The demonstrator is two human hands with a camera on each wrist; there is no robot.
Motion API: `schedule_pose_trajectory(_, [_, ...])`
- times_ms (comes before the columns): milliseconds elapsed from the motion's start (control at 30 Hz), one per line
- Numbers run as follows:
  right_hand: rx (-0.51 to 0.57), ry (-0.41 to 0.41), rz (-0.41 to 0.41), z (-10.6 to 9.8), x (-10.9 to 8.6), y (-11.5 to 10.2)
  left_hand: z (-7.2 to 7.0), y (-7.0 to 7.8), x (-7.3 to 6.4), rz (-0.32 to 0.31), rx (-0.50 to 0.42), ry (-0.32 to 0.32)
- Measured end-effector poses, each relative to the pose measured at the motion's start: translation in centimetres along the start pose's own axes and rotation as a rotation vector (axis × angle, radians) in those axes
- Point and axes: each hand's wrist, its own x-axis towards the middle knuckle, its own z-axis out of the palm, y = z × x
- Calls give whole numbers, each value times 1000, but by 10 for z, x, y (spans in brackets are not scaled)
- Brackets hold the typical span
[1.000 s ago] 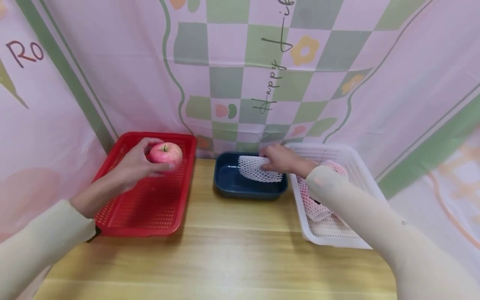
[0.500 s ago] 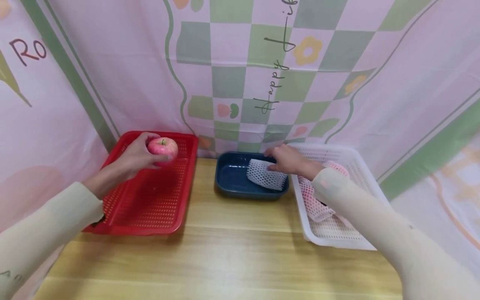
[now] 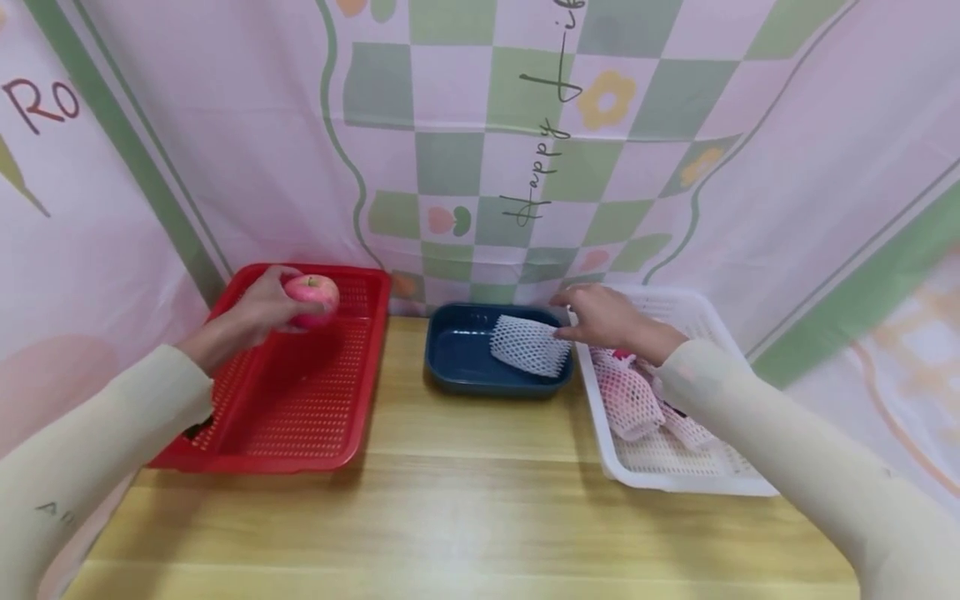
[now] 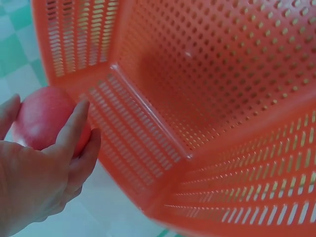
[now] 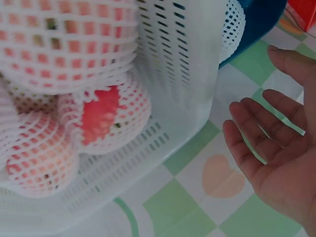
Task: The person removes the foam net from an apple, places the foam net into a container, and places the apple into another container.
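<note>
- A pale cloth with green checks is hanging behind the wood-grain bench.
- The left hand is grasping an apple between thumb and fingers, above the far part of a red basket.
- The right hand is hovering released, fingers loosely parted, near the neighbouring rims of a blue dish and a white basket.
- A white net sleeve is lying in the dish, towards the right hand.
- The right wrist view is showing several netted fruits in the white basket, one baring a red patch; in the head view the right arm is partly covering them.
- The head view is showing the apple's stem pointing up; the left wrist view is giving its plain side and the curled fingers.
- The apple is looking round, smooth and pinkish red, paler around the stem.
</note>
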Motion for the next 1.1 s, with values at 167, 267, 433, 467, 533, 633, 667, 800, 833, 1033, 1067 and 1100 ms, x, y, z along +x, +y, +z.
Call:
schedule_pose_trajectory(167, [-8, 18, -10, -3, -17, 4, -5, -6, 10, -4, 25, 0])
schedule_pose_trajectory(267, [6, 32, -17, -7, -26, 6, -9, -9, 14, -2, 35, 4])
schedule_pose_trajectory(433, [31, 43, -2, -11, -42, 11, -14, -15, 18, -53, 64, 23])
schedule_pose_trajectory(467, [29, 41, 5, -11, -45, 13, -14, -17, 19, -67, 73, 26])
schedule_pose_trajectory(533, [23, 37, 17, -11, -53, 16, -15, -18, 20, -88, 92, 28])
schedule_pose_trajectory(633, [15, 16, 47, -9, -66, 19, -14, -21, 24, -103, 113, 20])
schedule_pose_trajectory(667, [15, 5, 56, -9, -70, 19, -14, -22, 25, -110, 122, 21])
schedule_pose_trajectory(800, [29, -50, 92, -4, -83, 22, -14, -25, 30, -142, 107, 7])
schedule_pose_trajectory(833, [31, -58, 96, -2, -86, 23, -14, -26, 31, -153, 106, 3])
schedule_pose_trajectory(1033, [46, -62, 116, 7, -100, 27, -18, -27, 35, -176, 117, -62])
schedule_pose_trajectory(1067, [52, -68, 126, 8, -102, 27, -19, -27, 36, -177, 122, -71])
schedule_pose_trajectory(1100, [61, -76, 136, 10, -104, 27, -19, -28, 37, -181, 122, -79])
